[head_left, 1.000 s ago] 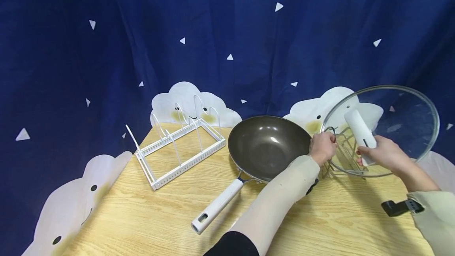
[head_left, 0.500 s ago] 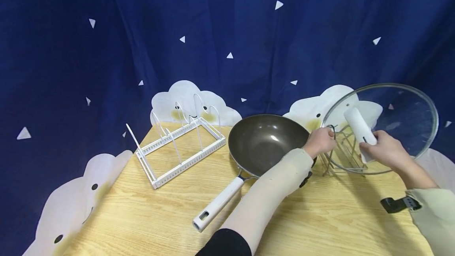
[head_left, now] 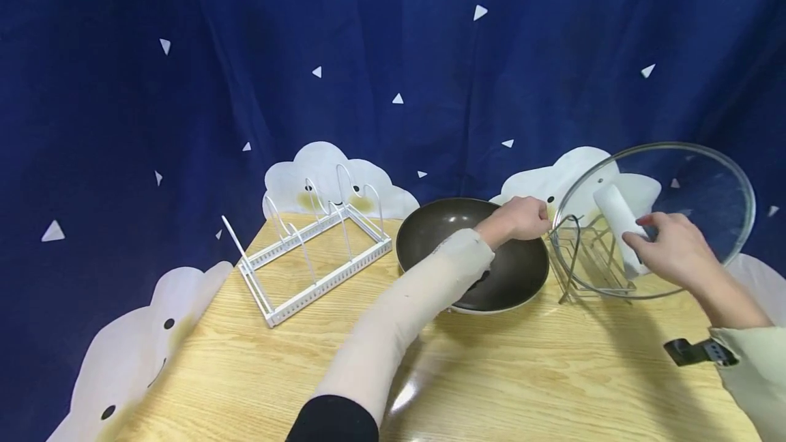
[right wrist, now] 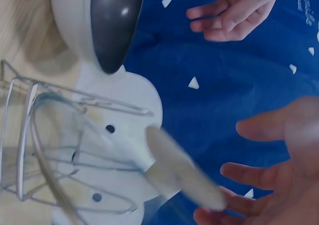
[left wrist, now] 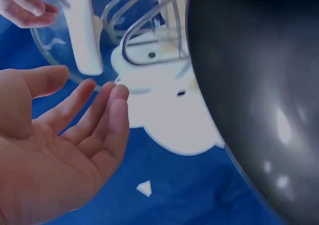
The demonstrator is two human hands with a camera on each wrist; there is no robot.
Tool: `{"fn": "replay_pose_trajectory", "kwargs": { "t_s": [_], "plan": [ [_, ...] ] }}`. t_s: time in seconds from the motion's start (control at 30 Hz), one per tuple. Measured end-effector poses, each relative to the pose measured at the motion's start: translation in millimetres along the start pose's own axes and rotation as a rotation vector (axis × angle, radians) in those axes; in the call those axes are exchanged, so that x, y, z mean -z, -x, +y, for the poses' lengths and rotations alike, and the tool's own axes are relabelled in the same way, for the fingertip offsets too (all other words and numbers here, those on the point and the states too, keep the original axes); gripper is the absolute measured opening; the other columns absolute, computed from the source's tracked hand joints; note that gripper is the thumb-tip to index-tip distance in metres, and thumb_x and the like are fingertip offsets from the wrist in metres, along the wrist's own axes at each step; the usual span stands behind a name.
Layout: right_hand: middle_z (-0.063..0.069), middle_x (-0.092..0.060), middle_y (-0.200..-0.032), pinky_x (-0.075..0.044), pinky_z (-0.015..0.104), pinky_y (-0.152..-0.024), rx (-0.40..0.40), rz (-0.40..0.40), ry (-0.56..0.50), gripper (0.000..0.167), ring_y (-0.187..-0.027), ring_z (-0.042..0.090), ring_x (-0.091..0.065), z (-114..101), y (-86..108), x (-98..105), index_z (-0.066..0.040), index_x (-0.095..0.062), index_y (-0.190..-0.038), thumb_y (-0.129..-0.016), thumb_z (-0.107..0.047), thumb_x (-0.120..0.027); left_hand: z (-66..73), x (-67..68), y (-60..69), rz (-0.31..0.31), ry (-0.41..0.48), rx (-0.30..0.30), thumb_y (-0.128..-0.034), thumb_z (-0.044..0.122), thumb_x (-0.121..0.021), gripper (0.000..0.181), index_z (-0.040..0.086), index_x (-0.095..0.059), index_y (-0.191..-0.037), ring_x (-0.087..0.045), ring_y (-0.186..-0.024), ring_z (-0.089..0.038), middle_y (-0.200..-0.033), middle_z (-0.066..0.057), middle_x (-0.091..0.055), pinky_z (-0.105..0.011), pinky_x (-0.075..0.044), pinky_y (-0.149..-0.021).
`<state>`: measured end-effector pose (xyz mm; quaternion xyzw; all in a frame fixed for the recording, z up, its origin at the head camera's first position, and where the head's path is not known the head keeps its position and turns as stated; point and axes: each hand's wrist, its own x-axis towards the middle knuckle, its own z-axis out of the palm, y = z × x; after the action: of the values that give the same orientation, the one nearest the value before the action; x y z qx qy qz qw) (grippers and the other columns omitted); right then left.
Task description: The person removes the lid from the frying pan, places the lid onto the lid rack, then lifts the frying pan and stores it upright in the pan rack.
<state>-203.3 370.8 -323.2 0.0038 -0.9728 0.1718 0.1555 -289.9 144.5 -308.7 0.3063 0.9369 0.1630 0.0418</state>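
Note:
A glass lid (head_left: 700,183) with a white handle (head_left: 616,213) stands tilted in a metal wire rack (head_left: 572,261) on the right. Beside the handle is my right hand (head_left: 672,251); the right wrist view shows its fingers spread and apart from the handle. My left hand (head_left: 522,217) is over the right side of a dark frying pan (head_left: 512,282), between pan and wire rack. Relaxed and holding nothing, the left hand's fingers (left wrist: 118,116) show in the left wrist view. My left forearm hides the pan's handle in the head view.
To the left, a white adjustable rack (head_left: 331,284) with several upright wire dividers lies on the wooden table (head_left: 522,374). A dark blue curtain (head_left: 368,39) with cloud shapes hangs behind the table.
My left hand has come away from the wire rack and moved left over the pan. My right hand has loosened from the lid's handle. The lid stays standing in the rack.

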Motion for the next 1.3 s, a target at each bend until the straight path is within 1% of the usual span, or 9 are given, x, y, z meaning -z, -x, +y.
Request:
{"fn": "replay_pose_trajectory", "kwargs": {
  "t_s": [0.17, 0.33, 0.43, 0.53, 0.63, 0.77, 0.93, 1.13, 1.3],
  "plan": [
    [0.041, -0.041, -0.112, -0.032, 0.063, -0.079, 0.06, 0.066, -0.026, 0.042, -0.104, 0.057, -0.036, -18, 7.2, -1, 0.015, -0.053, -0.108, -0.088, -0.022, -0.058, -21.4, 20.8, 25.1, -0.052, -0.063, -0.066, -0.0946, 0.028, -0.049, 0.024, 0.017, -0.049, -0.073, -0.043, -0.063, -0.009, -0.068, 0.006, -0.045, -0.019, -0.035, -0.054],
    [0.03, -0.048, -0.113, -0.041, 0.057, -0.07, 0.112, 0.115, -0.062, 0.033, -0.094, 0.048, -0.051, -41, 15.2, -3, 0.006, -0.059, -0.108, -0.088, -0.021, -0.06, -46.0, 32.6, 52.4, -0.102, -0.057, -0.049, -0.0955, 0.032, -0.051, 0.027, 0.017, -0.051, -0.073, -0.043, -0.06, -0.009, -0.064, 0.006, -0.045, -0.022, -0.035, -0.052],
    [0.025, -0.055, -0.104, -0.042, 0.047, -0.063, 0.159, 0.121, -0.079, 0.029, -0.082, 0.04, -0.057, -51, 18.9, -7, 0.002, -0.062, -0.106, -0.088, -0.021, -0.063, -61.0, 36.2, 68.9, -0.119, -0.071, -0.052, -0.095, 0.034, -0.052, 0.027, 0.017, -0.053, -0.074, -0.045, -0.059, -0.009, -0.064, 0.006, -0.046, -0.023, -0.035, -0.05],
    [0.022, -0.059, -0.097, -0.044, 0.042, -0.061, 0.205, 0.109, -0.112, 0.026, -0.075, 0.033, -0.06, -58, 21.3, -14, 0.001, -0.063, -0.104, -0.086, -0.019, -0.065, -75.2, 37.2, 83.8, -0.129, -0.094, -0.041, -0.0948, 0.035, -0.052, 0.029, 0.017, -0.051, -0.072, -0.044, -0.059, -0.01, -0.063, 0.005, -0.045, -0.023, -0.034, -0.05],
    [0.023, -0.062, -0.097, -0.052, 0.045, -0.064, 0.237, 0.071, -0.171, 0.027, -0.074, 0.035, -0.064, -65, 24.9, -21, 0.003, -0.062, -0.106, -0.087, -0.016, -0.066, -87.7, 35.4, 97.3, -0.128, -0.111, -0.024, -0.0944, 0.036, -0.052, 0.03, 0.018, -0.049, -0.071, -0.046, -0.063, -0.011, -0.065, 0.005, -0.046, -0.024, -0.035, -0.052],
    [0.025, -0.062, -0.103, -0.053, 0.05, -0.071, 0.235, -0.012, -0.25, 0.029, -0.086, 0.039, -0.063, -74, 33.6, -32, 0.007, -0.06, -0.11, -0.091, -0.016, -0.062, -101.8, 31.1, 115.6, -0.129, -0.109, -0.022, -0.0944, 0.036, -0.054, 0.027, 0.02, -0.054, -0.073, -0.05, -0.07, -0.012, -0.07, 0.006, -0.051, -0.026, -0.039, -0.058],
    [0.019, -0.063, -0.106, -0.054, 0.041, -0.07, 0.184, -0.128, -0.31, 0.033, -0.094, 0.035, -0.06, -83, 47.5, -44, 0.004, -0.06, -0.113, -0.097, -0.024, -0.055, -123.3, 22.0, 141.4, -0.123, -0.051, -0.046, -0.095, 0.033, -0.053, 0.028, 0.019, -0.057, -0.072, -0.049, -0.064, -0.012, -0.065, 0.007, -0.051, -0.025, -0.04, -0.057],
    [0.014, -0.063, -0.107, -0.051, 0.029, -0.062, 0.141, -0.239, -0.375, 0.036, -0.089, 0.025, -0.061, -94, 61.8, -58, 0.002, -0.059, -0.115, -0.098, -0.029, -0.053, -152.8, 5.5, 173.7, -0.121, 0.049, -0.036, -0.0961, 0.028, -0.052, 0.03, 0.014, -0.058, -0.07, -0.042, -0.054, -0.009, -0.058, 0.008, -0.045, -0.024, -0.036, -0.051],
    [0.01, -0.064, -0.101, -0.051, 0.027, -0.059, 0.136, -0.288, -0.435, 0.032, -0.077, 0.015, -0.061, -101, 69.7, -70, 0.001, -0.06, -0.112, -0.097, -0.026, -0.054, -170.9, -13.6, 198.7, -0.129, 0.162, 0.045, -0.0975, 0.032, -0.047, 0.034, 0.011, -0.058, -0.073, -0.043, -0.054, -0.008, -0.059, 0.007, -0.046, -0.024, -0.036, -0.05]
  ]
}}
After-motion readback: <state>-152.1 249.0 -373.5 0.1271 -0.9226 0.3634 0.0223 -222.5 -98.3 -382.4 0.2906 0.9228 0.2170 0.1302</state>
